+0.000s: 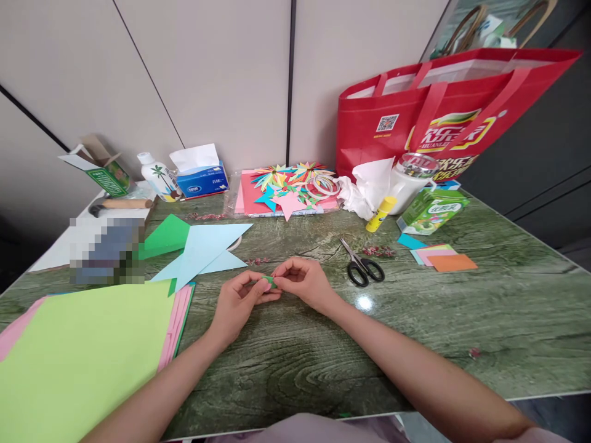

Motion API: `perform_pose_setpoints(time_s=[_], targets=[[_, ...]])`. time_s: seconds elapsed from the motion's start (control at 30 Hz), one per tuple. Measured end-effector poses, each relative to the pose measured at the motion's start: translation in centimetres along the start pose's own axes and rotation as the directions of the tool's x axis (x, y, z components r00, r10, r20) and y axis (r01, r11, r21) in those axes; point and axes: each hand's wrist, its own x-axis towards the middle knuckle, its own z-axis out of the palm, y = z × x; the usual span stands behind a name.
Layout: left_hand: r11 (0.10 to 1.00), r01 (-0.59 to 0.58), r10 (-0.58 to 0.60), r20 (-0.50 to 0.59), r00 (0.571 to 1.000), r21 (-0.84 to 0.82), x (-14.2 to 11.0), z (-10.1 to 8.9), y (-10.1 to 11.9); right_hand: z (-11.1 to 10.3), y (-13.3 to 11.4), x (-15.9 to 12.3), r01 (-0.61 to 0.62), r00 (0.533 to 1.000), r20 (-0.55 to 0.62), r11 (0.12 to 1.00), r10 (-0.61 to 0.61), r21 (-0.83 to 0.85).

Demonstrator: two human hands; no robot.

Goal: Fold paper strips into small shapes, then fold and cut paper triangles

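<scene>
Between the fingertips of both hands is a small piece of green paper point(269, 282), mostly hidden by the fingers. My left hand point(240, 298) pinches it from the left, and my right hand point(307, 283) grips its right side. Both hands are just above the middle of the green marbled table. To the right of my right hand lie black-handled scissors point(364, 268), blades pointing away. Light blue paper shapes point(203, 249) and a green paper shape point(166, 237) overlap beyond my left hand.
Coloured paper sheets point(92, 351) are stacked at the left. Small paper strips point(450, 259), a yellow glue stick point(381, 214), a green box point(431, 212) and a red bag point(378, 141) stand or lie right. Folded paper stars point(286, 197), a tissue pack point(203, 181) and a white bottle point(159, 178) line the back.
</scene>
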Motion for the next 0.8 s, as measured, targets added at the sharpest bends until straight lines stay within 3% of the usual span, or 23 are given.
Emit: perform_pose_setpoints(time_s=[0.8], targets=[[1.0, 0.031, -0.031, 0.008, 1.0, -0.001, -0.15, 0.16, 0.28, -0.26, -0.67, -0.11, -0.001, 0.999, 0.035, 1.0, 0.002, -0.028]])
